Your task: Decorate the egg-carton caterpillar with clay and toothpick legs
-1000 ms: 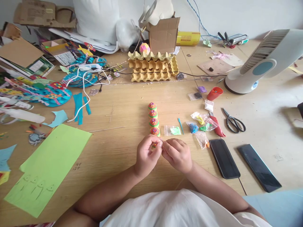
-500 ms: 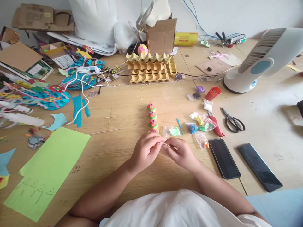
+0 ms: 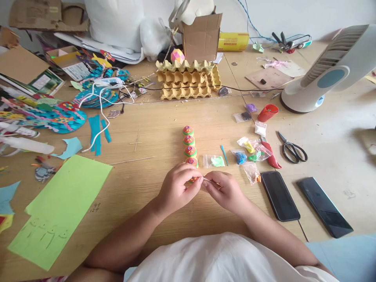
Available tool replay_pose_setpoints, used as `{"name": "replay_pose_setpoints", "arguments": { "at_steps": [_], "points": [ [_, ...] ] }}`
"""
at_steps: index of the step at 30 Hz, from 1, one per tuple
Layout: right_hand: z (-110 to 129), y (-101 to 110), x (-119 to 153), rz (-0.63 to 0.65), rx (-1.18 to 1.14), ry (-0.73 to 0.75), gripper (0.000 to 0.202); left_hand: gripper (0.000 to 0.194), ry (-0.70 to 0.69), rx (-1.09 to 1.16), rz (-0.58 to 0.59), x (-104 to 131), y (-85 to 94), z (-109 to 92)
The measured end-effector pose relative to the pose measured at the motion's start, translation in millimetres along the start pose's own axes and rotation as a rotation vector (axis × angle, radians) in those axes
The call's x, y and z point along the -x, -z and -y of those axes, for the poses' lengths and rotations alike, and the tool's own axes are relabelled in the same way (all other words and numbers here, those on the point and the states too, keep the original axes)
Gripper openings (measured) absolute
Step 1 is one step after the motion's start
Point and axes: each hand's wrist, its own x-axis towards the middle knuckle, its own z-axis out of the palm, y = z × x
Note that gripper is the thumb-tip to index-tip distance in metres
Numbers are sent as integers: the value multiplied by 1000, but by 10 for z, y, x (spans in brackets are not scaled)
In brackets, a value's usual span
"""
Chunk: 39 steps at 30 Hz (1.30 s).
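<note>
My left hand (image 3: 179, 186) is closed in a pinch close above the table; whatever lies between its thumb and forefinger is too small to make out. Facing it, my right hand (image 3: 225, 190) grips a thin wooden stick (image 3: 209, 180), whose tip reaches the left fingertips. Several small clay domes (image 3: 190, 151), red on top with green edging and yellow below, form a row leading away from my hands. The nearest one is partly hidden behind the left fingers. Just beyond the right hand lie a bag of pale green clay (image 3: 217, 161) and a blue clay tool (image 3: 224, 155).
Bags of coloured clay (image 3: 241, 157), scissors (image 3: 292, 149) and two phones (image 3: 280, 196) lie to the right. A red cup (image 3: 268, 112) and a white fan (image 3: 320, 78) stand farther back. Green paper (image 3: 70, 199) is at left; egg cartons (image 3: 185, 84) are at the back.
The view has shifted slightly. My left fingers have moved a little, uncovering more of the nearest clay domes. Both hands stay together at the stick.
</note>
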Motion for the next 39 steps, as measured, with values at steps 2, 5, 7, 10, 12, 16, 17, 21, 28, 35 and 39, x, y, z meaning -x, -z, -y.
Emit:
{"name": "replay_pose_setpoints", "arguments": {
  "at_steps": [2, 5, 7, 10, 12, 16, 17, 21, 28, 35, 39],
  "points": [
    [3, -16, 11, -23, 47, 28, 19, 11, 17, 10, -8, 3, 1, -15],
    [24, -43, 23, -61, 24, 14, 20, 13, 36, 33, -37, 20, -27, -33],
    [44, -62, 27, -84, -26, -19, 23, 13, 47, 47, -60, 37, -60, -37],
    [61, -88, 30, -108, -113, -73, 27, 12, 76, 88, -73, 64, -108, -32],
    [58, -108, 36, -117, -147, -95, 30, 11, 109, 133, -64, 77, -128, -24],
    [27, -154, 63, -125, -110, -87, 30, 11, 183, 224, -43, 90, -142, -10],
    [20, -165, 71, -130, -81, -77, 29, 11, 204, 253, -41, 91, -143, -9],
    [13, -185, 93, -123, 52, -22, 23, 11, 288, 374, -21, 94, -149, -20],
    [12, -136, 121, -194, 119, -25, 18, 12, 374, 436, 9, 105, -194, -43],
    [52, -109, 96, -209, 27, 7, 12, 10, 433, 441, -45, 149, -231, -23],
    [81, -22, 32, -55, -123, -38, 12, 7, 294, 322, -124, 110, -117, -11]
  ]
}}
